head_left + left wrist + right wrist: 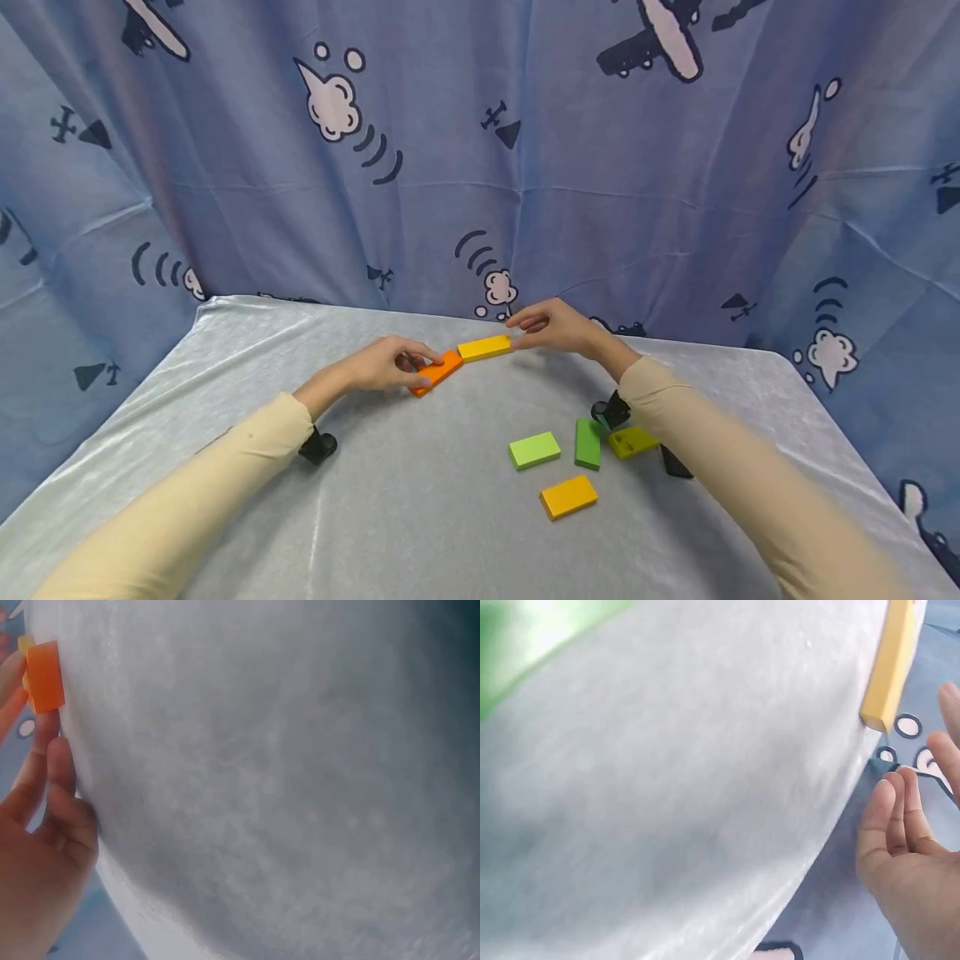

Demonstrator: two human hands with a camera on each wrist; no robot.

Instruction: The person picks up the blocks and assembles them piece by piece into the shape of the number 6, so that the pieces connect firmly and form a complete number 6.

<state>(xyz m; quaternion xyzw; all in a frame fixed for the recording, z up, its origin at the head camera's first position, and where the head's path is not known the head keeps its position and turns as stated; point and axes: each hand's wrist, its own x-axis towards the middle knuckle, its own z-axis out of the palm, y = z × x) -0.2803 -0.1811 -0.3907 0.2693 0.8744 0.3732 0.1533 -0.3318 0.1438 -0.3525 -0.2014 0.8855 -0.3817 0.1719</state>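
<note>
Risk, I judge: if left hand (386,364) twists orange block (440,372), it could knock yellow block (483,347), just beside at 2 o'clock, askew. Right sleeve (723,454) dropping might drag olive block (636,442) at yellow's 4 o'clock. I see left hand pinching orange block on counter (405,500); right hand (557,327) loosely spread, gripping nothing, near yellow's 3-o'clock end.

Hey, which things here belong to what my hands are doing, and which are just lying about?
Apparently in the job:
Orange block, pinched by your left hand
Yellow block, with your right hand near its end

Lying apart, though perhaps for later:
Light green block
Darker green block
Amber block
Yellow-green block
</note>
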